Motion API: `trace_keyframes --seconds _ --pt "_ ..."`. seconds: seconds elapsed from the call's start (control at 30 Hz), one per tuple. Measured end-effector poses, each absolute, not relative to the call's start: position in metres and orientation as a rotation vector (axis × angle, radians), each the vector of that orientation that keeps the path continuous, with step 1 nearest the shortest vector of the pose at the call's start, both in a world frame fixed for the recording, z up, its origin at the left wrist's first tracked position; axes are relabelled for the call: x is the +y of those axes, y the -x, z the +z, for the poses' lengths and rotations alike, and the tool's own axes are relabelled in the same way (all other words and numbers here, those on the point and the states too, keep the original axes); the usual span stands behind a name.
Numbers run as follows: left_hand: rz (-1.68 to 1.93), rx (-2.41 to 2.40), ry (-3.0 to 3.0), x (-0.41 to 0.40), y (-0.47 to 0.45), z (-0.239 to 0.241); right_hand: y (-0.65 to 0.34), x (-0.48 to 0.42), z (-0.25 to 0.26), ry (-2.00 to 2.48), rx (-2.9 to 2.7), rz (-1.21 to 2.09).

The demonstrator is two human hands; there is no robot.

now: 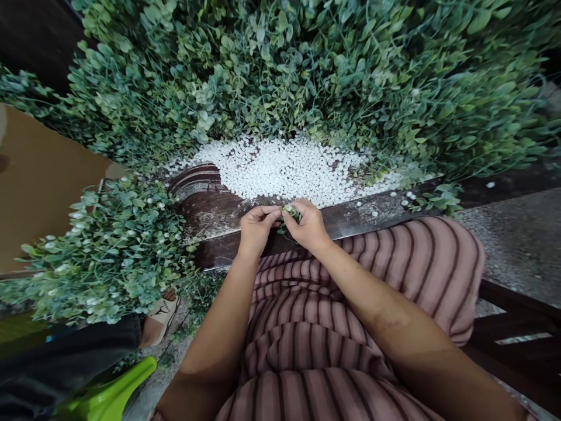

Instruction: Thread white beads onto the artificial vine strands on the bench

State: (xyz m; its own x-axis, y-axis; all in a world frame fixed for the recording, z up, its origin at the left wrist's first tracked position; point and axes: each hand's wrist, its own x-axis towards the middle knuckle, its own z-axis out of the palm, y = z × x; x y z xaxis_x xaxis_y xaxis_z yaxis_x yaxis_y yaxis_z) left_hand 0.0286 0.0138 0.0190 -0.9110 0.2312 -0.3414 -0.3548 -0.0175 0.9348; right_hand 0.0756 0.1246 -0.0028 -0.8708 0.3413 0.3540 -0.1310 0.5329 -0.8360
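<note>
My left hand (256, 227) and my right hand (309, 225) meet over the edge of a dark wooden surface (350, 215), both pinched on a small green sprig with a white bead (289, 211). Just beyond the hands lies a heap of small white beads (284, 166). A big mass of artificial green foliage (307, 70) rises behind the heap. My lap in striped pink fabric (315, 327) fills the foreground.
A second bunch of green sprigs with white beads (105, 251) lies at the left. Below it are another person's dark trouser leg (65, 356) and sandal (160, 318), and a lime green plastic object (109, 392). Grey speckled floor (517, 240) at right.
</note>
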Motion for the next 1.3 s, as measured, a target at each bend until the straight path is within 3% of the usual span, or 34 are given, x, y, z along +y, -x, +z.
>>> trace_keyframes --seconds 0.4,0.63,0.8,0.9,1.0,1.13,1.3 --pt "1.975 2.110 -0.059 0.008 -0.038 0.012 -0.077 0.127 0.000 0.205 -2.152 1.438" --pt "1.471 2.481 -0.286 0.002 -0.044 0.014 -0.085 0.128 0.006 0.187 -2.051 1.451" --pt "1.481 2.364 -0.404 0.007 -0.042 0.018 -0.093 0.124 0.018 -0.038 -2.076 1.432" --pt "1.616 2.241 -0.353 0.008 -0.043 0.022 -0.097 0.125 0.029 -0.161 -2.081 1.614" --pt "1.749 2.072 -0.266 0.008 -0.044 0.025 -0.098 0.133 0.039 -0.209 -1.981 2.002" --pt "1.840 1.982 -0.170 0.008 -0.043 0.025 -0.095 0.147 0.040 0.145 -1.651 2.458" --pt "1.834 2.021 -0.259 0.011 -0.047 0.024 -0.088 0.147 0.025 0.513 -1.768 2.353"
